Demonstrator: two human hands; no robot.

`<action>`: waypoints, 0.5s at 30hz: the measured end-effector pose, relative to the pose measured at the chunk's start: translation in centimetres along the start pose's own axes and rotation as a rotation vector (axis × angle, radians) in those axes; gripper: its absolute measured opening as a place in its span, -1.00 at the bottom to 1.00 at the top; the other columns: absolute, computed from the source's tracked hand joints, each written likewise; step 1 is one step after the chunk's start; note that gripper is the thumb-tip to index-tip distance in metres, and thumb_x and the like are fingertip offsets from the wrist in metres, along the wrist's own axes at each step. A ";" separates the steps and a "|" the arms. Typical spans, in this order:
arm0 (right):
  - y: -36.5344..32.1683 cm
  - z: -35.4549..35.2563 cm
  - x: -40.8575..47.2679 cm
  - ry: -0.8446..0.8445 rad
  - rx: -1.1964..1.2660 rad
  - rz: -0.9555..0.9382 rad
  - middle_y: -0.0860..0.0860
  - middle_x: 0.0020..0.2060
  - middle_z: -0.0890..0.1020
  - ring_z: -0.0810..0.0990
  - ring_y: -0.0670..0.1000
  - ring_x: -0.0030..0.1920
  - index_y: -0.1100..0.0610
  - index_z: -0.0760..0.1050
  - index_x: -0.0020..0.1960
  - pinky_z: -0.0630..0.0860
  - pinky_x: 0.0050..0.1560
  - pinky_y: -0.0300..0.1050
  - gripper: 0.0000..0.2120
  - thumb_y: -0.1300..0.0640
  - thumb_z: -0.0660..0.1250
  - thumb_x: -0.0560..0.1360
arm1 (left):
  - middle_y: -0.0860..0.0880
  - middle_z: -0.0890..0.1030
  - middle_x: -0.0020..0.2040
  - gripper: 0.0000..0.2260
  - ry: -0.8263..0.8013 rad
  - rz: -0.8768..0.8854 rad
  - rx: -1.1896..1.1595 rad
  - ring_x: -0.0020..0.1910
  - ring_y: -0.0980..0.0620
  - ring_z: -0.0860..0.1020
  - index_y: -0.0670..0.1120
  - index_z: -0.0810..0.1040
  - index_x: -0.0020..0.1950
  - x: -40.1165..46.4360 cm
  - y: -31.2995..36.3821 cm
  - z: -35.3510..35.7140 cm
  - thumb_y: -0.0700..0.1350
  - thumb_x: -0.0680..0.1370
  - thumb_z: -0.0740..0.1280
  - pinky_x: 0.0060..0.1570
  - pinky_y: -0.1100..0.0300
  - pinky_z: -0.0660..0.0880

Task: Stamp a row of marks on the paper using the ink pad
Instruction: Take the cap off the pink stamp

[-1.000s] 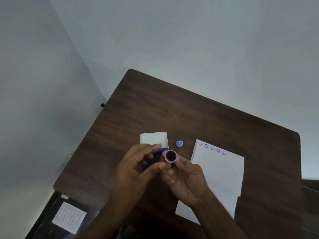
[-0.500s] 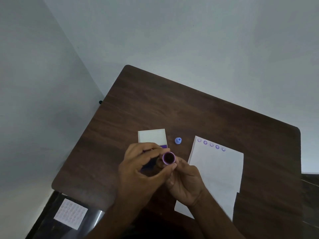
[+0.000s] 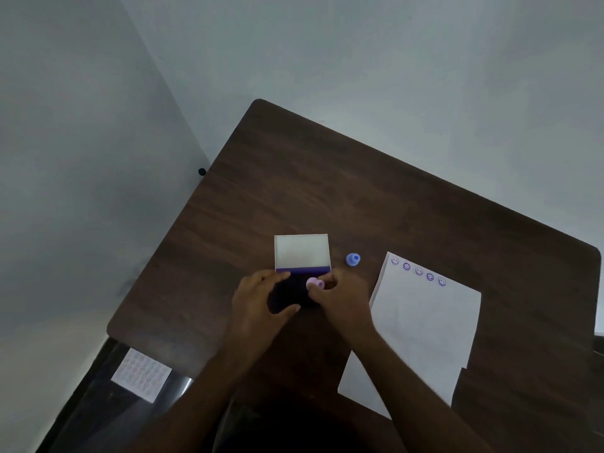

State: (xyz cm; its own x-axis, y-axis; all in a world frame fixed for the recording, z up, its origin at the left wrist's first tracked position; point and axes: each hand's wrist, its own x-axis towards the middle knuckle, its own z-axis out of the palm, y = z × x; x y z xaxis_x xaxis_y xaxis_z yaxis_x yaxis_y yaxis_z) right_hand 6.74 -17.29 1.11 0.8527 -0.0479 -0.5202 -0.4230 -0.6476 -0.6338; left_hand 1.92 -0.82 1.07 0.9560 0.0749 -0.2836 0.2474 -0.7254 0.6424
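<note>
right hand [image 3: 340, 299] pinches the little pink stamp [image 3: 314, 283] upright on the dark ink pad [image 3: 294, 295], left hand [image 3: 261, 299] loosely cupping the pad's near edge, gripping nothing i can see. the paper [image 3: 421, 328] lies to the right, five smiley marks [image 3: 418, 271] along its far edge. no readable writing.

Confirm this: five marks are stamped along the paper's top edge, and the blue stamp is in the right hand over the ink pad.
Wrong on the colour. In the head view the right hand holds a pink stamp over the ink pad; the blue stamp stands untouched on the table. Five marks line the paper.
</note>
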 end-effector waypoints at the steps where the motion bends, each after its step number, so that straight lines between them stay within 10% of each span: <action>1: 0.0 0.5 0.5 -0.026 -0.068 -0.024 -0.17 -0.38 0.56 0.54 -0.16 -0.32 -0.02 0.51 -0.23 0.36 -0.31 -0.36 -0.86 -0.04 0.38 0.44 | 0.01 0.51 0.30 -0.42 -0.002 0.007 0.033 0.28 0.04 0.42 0.04 0.48 0.34 0.3 -0.4 0.4 0.11 0.35 0.50 0.26 0.19 0.32; 15: -1.4 3.8 2.2 -0.349 -0.465 0.107 0.18 0.37 0.37 0.36 0.17 0.34 0.21 0.25 0.40 0.30 0.38 0.06 -0.52 0.06 0.25 0.55 | 0.00 0.33 0.47 -0.21 -0.111 0.034 0.260 0.44 0.00 0.30 0.04 0.24 0.49 3.0 -3.9 5.3 0.27 0.34 0.41 0.43 0.07 0.15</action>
State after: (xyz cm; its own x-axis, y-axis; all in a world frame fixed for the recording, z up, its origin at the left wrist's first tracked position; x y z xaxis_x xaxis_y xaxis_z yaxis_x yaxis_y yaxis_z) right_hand 8.02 -13.57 -1.27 0.6278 0.0710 -0.7751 -0.2549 -0.9222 -0.2909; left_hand 3.03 -1.40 -6.00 0.9363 -0.0174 -0.3509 0.1533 -0.8785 0.4525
